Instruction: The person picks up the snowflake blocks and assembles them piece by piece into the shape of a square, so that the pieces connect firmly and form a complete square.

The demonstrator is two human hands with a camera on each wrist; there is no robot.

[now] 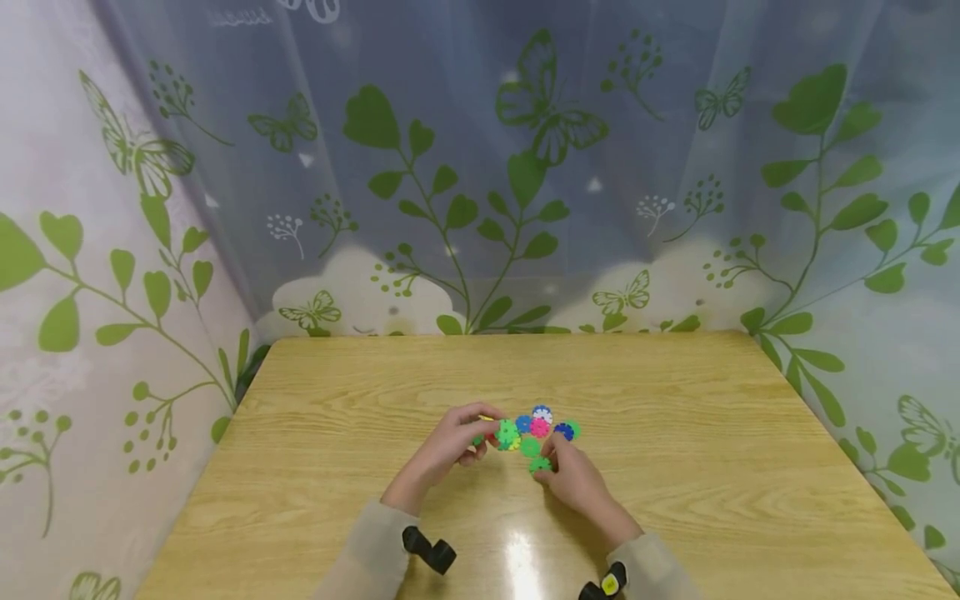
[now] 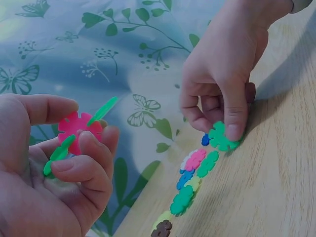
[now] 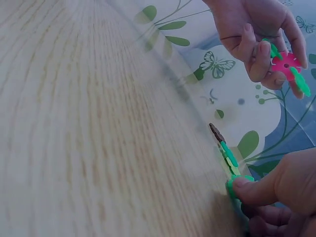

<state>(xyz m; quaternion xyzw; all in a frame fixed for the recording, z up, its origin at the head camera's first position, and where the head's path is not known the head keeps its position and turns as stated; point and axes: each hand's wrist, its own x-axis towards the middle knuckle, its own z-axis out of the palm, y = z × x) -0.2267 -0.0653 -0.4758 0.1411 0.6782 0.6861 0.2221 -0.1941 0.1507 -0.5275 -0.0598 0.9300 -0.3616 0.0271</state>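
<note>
My left hand [image 1: 452, 440] is raised above the table and grips a pink notched plastic disc [image 2: 74, 127]. Two green discs [image 2: 103, 109] are slotted into that disc's edge, one on either side. Between thumb and fingers, my right hand [image 1: 579, 482] pinches a single green notched disc [image 2: 217, 136] at the tabletop. Near it lie several loose discs: a pink disc [image 2: 196, 160], a green disc [image 2: 208, 164], a blue disc [image 2: 184, 178] and another green disc [image 2: 182, 200]. A brown disc [image 2: 161, 229] sits at the far end of this group.
The discs lie on a light wooden table [image 1: 337, 383]. Behind and beside it hangs a curtain [image 1: 465, 108] printed with green leaves and butterflies. Black camera mounts [image 1: 429, 550] are strapped to both wrists.
</note>
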